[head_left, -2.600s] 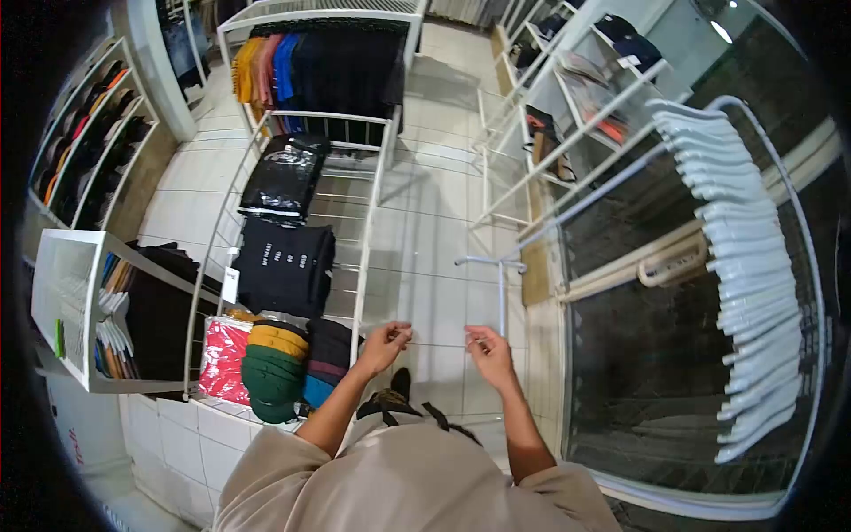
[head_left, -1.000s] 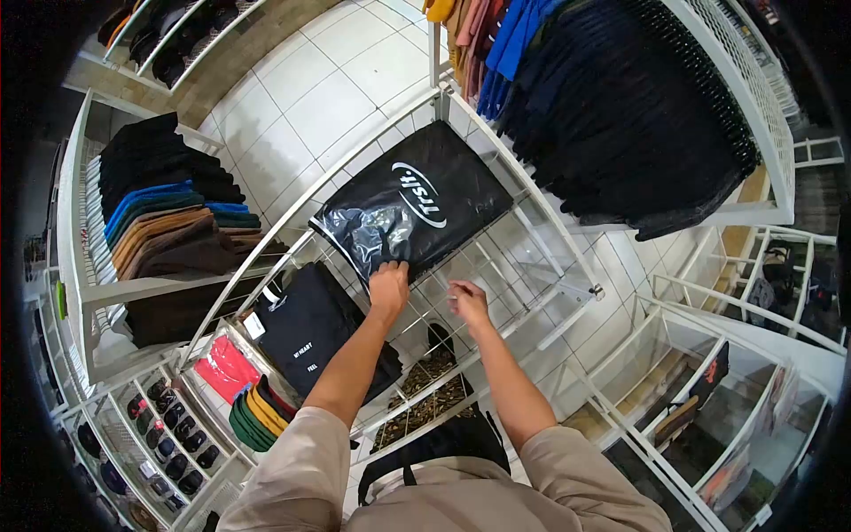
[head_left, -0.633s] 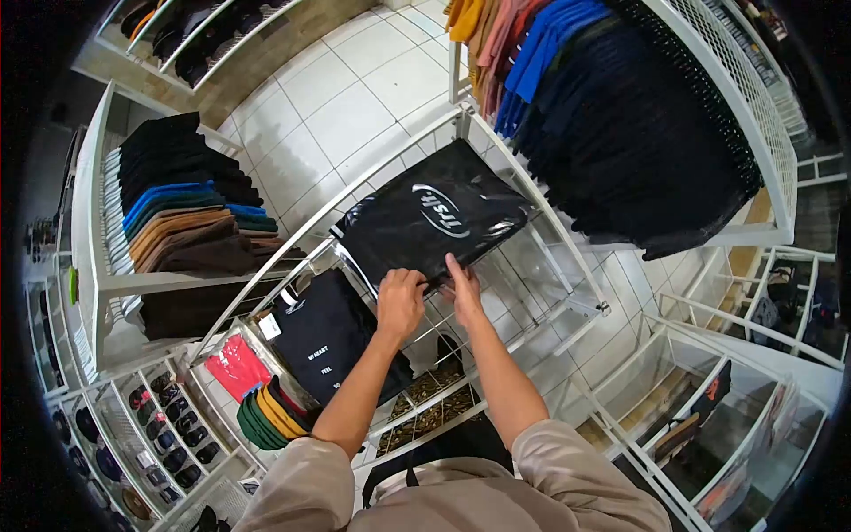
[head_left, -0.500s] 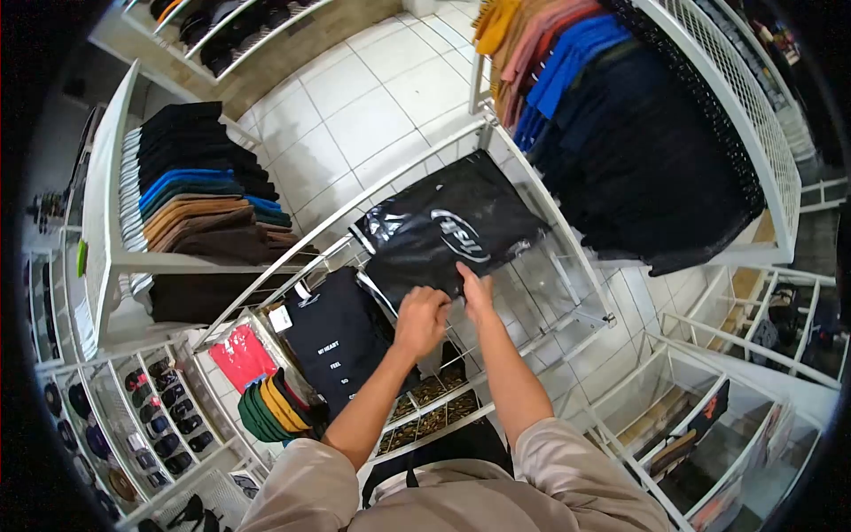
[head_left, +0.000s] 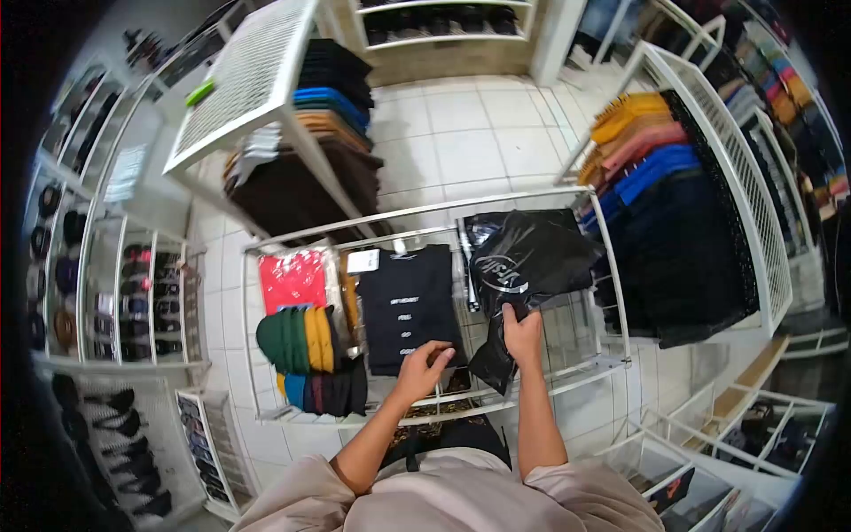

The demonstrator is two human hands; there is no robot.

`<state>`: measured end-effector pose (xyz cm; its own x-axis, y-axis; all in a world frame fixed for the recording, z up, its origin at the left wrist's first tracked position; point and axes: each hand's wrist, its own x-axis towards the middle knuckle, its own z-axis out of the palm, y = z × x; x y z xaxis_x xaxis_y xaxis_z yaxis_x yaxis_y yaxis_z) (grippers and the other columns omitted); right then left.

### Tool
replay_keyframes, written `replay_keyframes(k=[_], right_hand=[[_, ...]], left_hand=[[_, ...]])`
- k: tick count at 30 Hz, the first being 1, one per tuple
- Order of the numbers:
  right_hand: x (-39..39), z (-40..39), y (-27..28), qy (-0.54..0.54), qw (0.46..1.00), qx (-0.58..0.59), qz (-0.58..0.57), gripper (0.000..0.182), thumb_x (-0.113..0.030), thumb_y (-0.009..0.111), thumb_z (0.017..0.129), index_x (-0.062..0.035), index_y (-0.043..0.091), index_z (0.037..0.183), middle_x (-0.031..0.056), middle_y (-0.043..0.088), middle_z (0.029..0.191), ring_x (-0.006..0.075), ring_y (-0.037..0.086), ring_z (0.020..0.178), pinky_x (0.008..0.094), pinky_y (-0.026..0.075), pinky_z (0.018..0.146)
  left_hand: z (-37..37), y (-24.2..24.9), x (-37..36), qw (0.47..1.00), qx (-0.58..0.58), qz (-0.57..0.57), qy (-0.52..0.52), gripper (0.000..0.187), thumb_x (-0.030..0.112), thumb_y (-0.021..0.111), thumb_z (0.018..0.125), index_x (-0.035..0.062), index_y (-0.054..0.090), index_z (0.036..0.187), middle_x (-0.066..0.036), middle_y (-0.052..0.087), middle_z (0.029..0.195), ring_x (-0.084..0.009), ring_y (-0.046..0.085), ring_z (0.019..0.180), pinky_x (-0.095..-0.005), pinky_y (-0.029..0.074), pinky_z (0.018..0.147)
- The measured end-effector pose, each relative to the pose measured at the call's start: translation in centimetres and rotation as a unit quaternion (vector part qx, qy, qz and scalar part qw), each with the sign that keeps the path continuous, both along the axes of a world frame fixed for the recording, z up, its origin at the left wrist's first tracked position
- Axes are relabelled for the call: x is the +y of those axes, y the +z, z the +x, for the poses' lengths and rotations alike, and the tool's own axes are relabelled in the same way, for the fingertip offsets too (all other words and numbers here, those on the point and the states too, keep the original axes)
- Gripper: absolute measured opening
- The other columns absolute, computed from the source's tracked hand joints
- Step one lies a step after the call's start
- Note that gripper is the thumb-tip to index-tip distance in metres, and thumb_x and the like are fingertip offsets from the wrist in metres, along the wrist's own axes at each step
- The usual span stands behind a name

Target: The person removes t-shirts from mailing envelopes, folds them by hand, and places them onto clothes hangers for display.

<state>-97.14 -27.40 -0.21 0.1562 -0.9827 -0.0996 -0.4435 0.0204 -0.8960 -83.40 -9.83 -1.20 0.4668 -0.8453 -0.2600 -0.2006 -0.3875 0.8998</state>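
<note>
A black plastic bag (head_left: 532,248) with a pale round logo lies at the right end of a white wire rack (head_left: 425,202). My right hand (head_left: 521,335) grips the bag's near part, thumb on top, and a corner of the bag hangs toward me. My left hand (head_left: 424,372) is beside the lower right edge of a folded black shirt (head_left: 408,301) with small white text; its thumb and forefinger are apart, holding nothing. Left of the shirt lie a red packaged item (head_left: 293,280) and rolled green (head_left: 281,341) and yellow cloths (head_left: 316,339).
Beyond the rack is a white tiled floor (head_left: 461,133). A mesh-topped clothes stand (head_left: 244,80) is at the upper left. Hanging garments (head_left: 683,239) fill a rack on the right. Shelves of footwear (head_left: 160,301) stand at the left, and glass-sided bins (head_left: 656,461) at the lower right.
The view has turned, so the rack now lies level. The bag's near side is bunched and pulled toward me by my right hand. My left hand's fingers have spread.
</note>
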Motion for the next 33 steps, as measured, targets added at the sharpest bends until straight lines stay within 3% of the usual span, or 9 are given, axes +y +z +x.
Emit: replay_keyframes(k=[5,7,9,11,13,15,20,26,33], right_hand=[[10.8,6.4,6.7,0.163,0.986,-0.03,-0.011,0.036,-0.022,0.07,0.088,0.0096,0.066,0.103,0.0257,0.072,0.096,0.0392,0.069,0.093,0.0451,0.051,0.083],[16.1,9.5,8.1,0.261,0.951,-0.156,0.055,0.034,-0.022,0.071,0.087,0.0081,0.067,0.102,0.0216,0.073,0.094,0.0312,0.07,0.092,0.0425,0.052,0.084],[22.3,12.2,9.8,0.306,0.945,-0.059,0.1,0.036,-0.016,0.07,0.088,0.007,0.063,0.114,0.0109,0.071,0.102,0.0189,0.064,0.095,0.0347,0.051,0.088],[27.6,15.0,12.3,0.446,0.866,-0.196,0.114,0.041,-0.013,0.071,0.087,0.0046,0.06,0.122,0.008,0.068,0.11,0.0171,0.06,0.102,0.0331,0.049,0.093],[31.3,17.6,12.7,0.51,0.818,-0.207,0.167,0.042,-0.011,0.071,0.087,0.0035,0.059,0.124,0.0075,0.067,0.113,0.017,0.06,0.105,0.033,0.048,0.095],[35.2,20.4,13.5,0.563,0.761,-0.234,0.219,0.046,-0.005,0.068,0.086,0.0016,0.055,0.13,0.0054,0.066,0.117,0.016,0.059,0.108,0.0329,0.047,0.097],[43.3,26.4,12.9,0.608,0.735,-0.197,0.228,0.043,-0.004,0.067,0.084,-0.0004,0.057,0.125,0.0037,0.066,0.112,0.0145,0.06,0.101,0.031,0.049,0.091],[50.6,32.5,11.6,0.654,0.68,-0.187,0.275,0.035,-0.003,0.066,0.083,-0.0019,0.061,0.117,0.0008,0.066,0.098,0.0114,0.061,0.088,0.0286,0.051,0.078],[58.0,40.8,11.7,0.69,0.638,-0.179,0.292,0.039,0.0,0.064,0.081,-0.0001,0.059,0.12,0.0023,0.067,0.101,0.0127,0.061,0.089,0.0287,0.051,0.081]], left_hand=[[5.8,-1.2,12.5,0.98,0.109,-0.055,0.155,0.034,0.029,0.061,0.103,0.0025,0.066,0.123,-0.002,0.067,0.091,-0.0092,0.061,0.081,-0.0251,0.049,0.072],[8.8,-1.6,18.4,0.96,0.111,-0.1,0.235,0.035,0.032,0.058,0.104,0.0052,0.064,0.127,0.0,0.067,0.1,-0.0086,0.063,0.085,-0.022,0.047,0.071],[11.4,0.4,24.8,0.922,0.145,-0.109,0.342,0.042,0.038,0.053,0.106,0.0065,0.061,0.131,-0.002,0.065,0.109,-0.0119,0.062,0.097,-0.0266,0.048,0.081],[13.6,2.3,32.0,0.894,0.137,-0.109,0.412,0.056,0.051,0.053,0.103,0.0049,0.06,0.134,-0.006,0.065,0.122,-0.0143,0.06,0.108,-0.0331,0.046,0.096],[15.2,3.6,38.9,0.854,0.258,-0.275,0.359,0.062,0.053,0.05,0.103,-0.0004,0.059,0.133,-0.009,0.065,0.13,-0.019,0.059,0.12,-0.0366,0.041,0.107],[15.1,5.5,45.8,0.767,0.383,-0.369,0.359,0.052,0.041,0.056,0.103,-0.0017,0.059,0.133,-0.012,0.065,0.133,-0.0223,0.061,0.123,-0.0374,0.049,0.105],[14.7,8.2,55.8,0.721,0.32,-0.445,0.424,0.045,0.006,0.063,0.097,0.0055,0.052,0.14,-0.009,0.065,0.127,-0.0241,0.066,0.114,-0.0388,0.055,0.098],[14.5,10.1,62.3,0.696,0.247,-0.45,0.501,0.05,0.005,0.067,0.094,0.0052,0.051,0.141,-0.009,0.063,0.131,-0.0233,0.062,0.118,-0.0381,0.052,0.101],[18.6,10.9,68.7,0.675,0.209,-0.435,0.558,0.048,0.007,0.068,0.095,0.005,0.051,0.14,-0.007,0.063,0.129,-0.0203,0.062,0.117,-0.0346,0.05,0.101]])
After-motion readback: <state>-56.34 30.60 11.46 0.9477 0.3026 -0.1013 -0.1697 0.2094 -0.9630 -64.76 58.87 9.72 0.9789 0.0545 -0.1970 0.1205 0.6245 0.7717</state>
